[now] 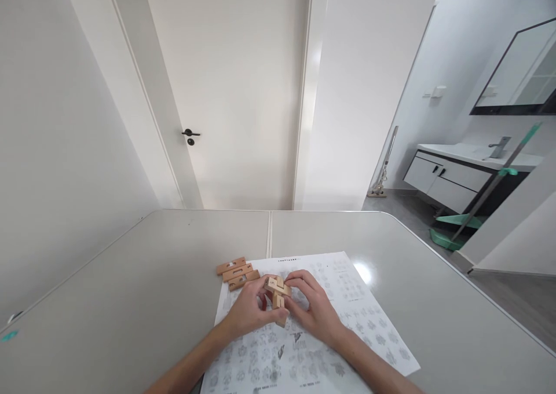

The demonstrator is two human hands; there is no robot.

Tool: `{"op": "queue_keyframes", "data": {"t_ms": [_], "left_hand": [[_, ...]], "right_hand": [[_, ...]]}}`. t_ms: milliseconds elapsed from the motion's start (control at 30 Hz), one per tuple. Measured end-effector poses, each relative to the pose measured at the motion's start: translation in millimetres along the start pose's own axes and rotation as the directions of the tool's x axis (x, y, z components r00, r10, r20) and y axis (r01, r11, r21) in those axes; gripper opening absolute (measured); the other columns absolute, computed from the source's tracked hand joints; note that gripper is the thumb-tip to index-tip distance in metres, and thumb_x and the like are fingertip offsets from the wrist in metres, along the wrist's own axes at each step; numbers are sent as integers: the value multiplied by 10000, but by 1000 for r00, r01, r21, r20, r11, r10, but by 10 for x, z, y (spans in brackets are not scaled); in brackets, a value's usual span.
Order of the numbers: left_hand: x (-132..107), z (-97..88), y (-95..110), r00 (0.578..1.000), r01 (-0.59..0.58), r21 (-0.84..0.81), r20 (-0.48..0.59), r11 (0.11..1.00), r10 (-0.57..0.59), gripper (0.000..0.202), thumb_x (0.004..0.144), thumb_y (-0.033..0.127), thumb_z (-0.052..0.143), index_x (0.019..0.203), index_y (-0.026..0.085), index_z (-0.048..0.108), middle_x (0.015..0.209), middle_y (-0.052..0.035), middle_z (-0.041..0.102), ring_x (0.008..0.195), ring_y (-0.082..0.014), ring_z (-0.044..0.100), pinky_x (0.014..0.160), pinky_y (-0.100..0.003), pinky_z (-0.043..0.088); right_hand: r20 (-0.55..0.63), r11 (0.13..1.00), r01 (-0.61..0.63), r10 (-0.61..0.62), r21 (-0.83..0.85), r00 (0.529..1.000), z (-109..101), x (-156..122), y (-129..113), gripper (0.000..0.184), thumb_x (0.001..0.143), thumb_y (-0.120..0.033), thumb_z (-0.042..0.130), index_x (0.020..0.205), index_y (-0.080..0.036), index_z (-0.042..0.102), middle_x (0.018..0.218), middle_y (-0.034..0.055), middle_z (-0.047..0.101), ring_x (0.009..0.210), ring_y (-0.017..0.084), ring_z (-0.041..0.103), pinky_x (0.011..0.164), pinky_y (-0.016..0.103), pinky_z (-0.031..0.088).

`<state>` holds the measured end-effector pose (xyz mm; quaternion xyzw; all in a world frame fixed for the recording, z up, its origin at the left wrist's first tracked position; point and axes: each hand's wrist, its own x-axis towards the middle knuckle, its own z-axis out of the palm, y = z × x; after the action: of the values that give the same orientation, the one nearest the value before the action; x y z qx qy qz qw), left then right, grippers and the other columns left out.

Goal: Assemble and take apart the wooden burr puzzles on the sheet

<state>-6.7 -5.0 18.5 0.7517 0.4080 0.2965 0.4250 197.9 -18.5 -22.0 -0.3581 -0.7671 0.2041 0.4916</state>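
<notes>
Both hands hold a small cluster of interlocked wooden puzzle pieces [278, 294] just above a printed instruction sheet [347, 301]. My left hand [247, 312] grips the cluster from the left with curled fingers. From the right, my right hand [315, 307] pinches it with fingertips on the top piece. Three loose wooden bars [237, 272] lie side by side on the table, just beyond my left hand at the sheet's upper left corner.
The grey table [130, 289] has a seam down its middle and a wall close on the left. A white door with a dark handle [190, 134] stands behind it. To the right, a doorway shows a vanity with sink [469, 165] and a green dustpan [447, 237].
</notes>
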Motion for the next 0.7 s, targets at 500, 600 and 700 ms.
{"op": "queue_keyframes", "data": {"t_ms": [500,600,700], "left_hand": [[10,4,10,1000,10,13,15,1000,-10,308,762,292,734,1041,206,636,889,0,625,701,-138,515,607,-235,439],[9,6,14,1000,8,19,19,1000,-8,311,762,302,735,1042,205,639,893,-3,625,695,-136,511,597,-232,435],[7,10,28,999,35,20,16,999,-35,325,754,300,734,1049,206,637,882,1,618,687,-134,508,587,-229,435]], "right_hand": [[1,1000,-19,19,4,1000,-1,-11,16,195,943,-162,598,1112,-256,618,1158,105,595,1078,258,613,905,419,565],[-5,1000,-15,15,-13,1000,2,-13,22,202,937,-161,604,1114,-256,621,1158,102,603,1072,254,623,902,406,570],[-15,999,-9,9,-31,1000,3,-13,25,201,929,-157,615,1104,-255,626,1155,96,612,1064,246,632,897,390,577]]}}
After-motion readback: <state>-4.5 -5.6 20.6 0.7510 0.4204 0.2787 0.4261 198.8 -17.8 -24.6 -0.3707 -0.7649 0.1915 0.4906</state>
